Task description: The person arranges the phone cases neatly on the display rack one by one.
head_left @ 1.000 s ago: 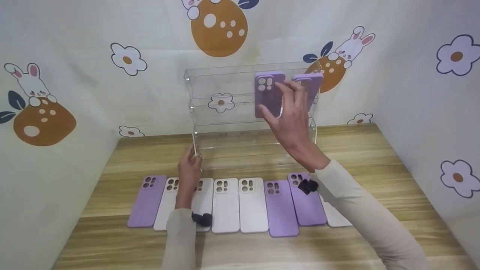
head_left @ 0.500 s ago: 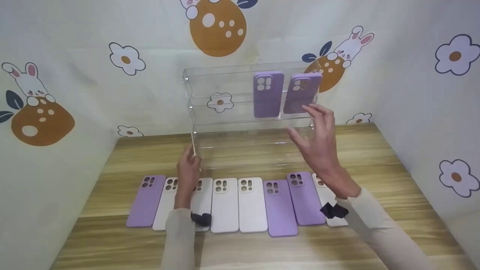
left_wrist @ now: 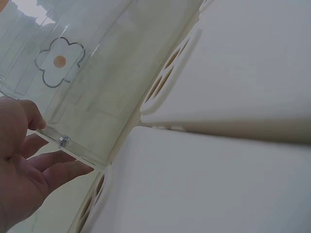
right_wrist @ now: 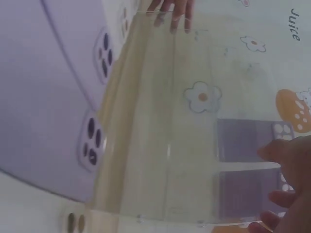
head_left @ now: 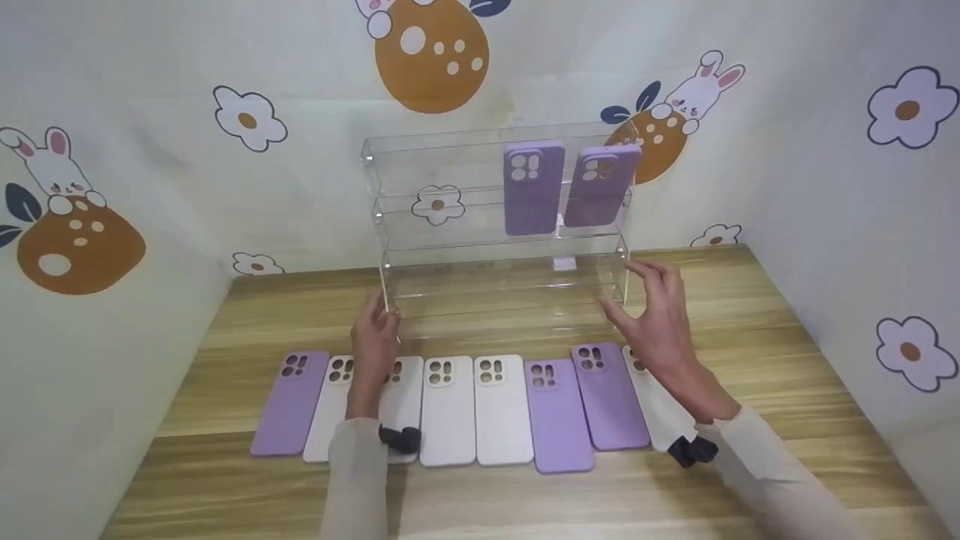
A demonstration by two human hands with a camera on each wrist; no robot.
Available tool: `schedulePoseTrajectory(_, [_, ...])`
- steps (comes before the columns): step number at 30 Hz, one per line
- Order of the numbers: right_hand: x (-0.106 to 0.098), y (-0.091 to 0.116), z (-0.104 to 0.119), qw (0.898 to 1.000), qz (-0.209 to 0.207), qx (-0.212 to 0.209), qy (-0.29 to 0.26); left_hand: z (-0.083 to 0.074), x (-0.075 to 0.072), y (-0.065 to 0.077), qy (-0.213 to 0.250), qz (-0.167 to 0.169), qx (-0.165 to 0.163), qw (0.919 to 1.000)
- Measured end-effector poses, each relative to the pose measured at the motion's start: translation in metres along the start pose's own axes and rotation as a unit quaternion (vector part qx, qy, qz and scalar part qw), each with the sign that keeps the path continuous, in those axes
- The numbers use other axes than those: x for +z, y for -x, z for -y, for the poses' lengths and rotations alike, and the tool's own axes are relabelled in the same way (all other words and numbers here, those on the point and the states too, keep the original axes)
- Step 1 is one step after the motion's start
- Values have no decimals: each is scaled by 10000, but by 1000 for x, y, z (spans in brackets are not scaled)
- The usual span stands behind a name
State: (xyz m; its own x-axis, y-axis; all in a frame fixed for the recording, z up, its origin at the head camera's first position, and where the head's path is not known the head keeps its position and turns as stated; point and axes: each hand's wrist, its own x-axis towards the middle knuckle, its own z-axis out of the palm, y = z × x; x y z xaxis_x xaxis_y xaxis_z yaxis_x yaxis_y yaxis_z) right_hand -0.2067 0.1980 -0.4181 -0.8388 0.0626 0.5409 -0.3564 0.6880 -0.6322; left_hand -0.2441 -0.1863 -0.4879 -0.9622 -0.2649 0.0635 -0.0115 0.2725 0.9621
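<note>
A clear tiered display rack [head_left: 465,259] stands at the back of the table. Two purple phone cases [head_left: 532,199] lean side by side on its upper right part. My left hand [head_left: 373,337] pinches the lower left side panel; in the left wrist view, the thumb and fingers of that hand [left_wrist: 29,170] lie on either side of the clear panel. My right hand [head_left: 664,319] hovers at the rack's lower right side, thumb and fingers spread, holding nothing. In the right wrist view, that hand [right_wrist: 294,179] overlaps the leaning cases.
In front of the rack lies a row of several phone cases: a purple case [head_left: 289,405] at the left end, white cases [head_left: 448,420] in the middle, purple cases [head_left: 562,424] further right, and a white case [head_left: 660,412] partly under my right forearm. A patterned backdrop [head_left: 315,202] encloses the wooden table [head_left: 465,510].
My right hand has let go of the purple cases on the rack and moved down and right to the rack's lower right side. My left hand stays on the side panel.
</note>
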Motion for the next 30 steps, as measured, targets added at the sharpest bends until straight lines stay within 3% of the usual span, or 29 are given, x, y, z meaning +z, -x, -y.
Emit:
schedulePoseTrajectory(7, [-2, 18, -38, 9964, 545, 450, 478, 1, -1, 0, 96, -18, -13, 10000])
schedulePoseTrajectory(15, [-6, 28, -64, 9829, 1277, 815, 1050, 4, -2, 0, 31, -69, 186, 9998])
schedulePoseTrajectory(21, [-6, 37, -75, 9746, 1671, 976, 1127, 3, -1, 1, -6, -80, 128, 9999])
schedulePoseTrajectory(30, [-9, 37, -75, 9503, 2338, 1541, 1363, 2, 1, 0, -44, -11, -4, 10000])
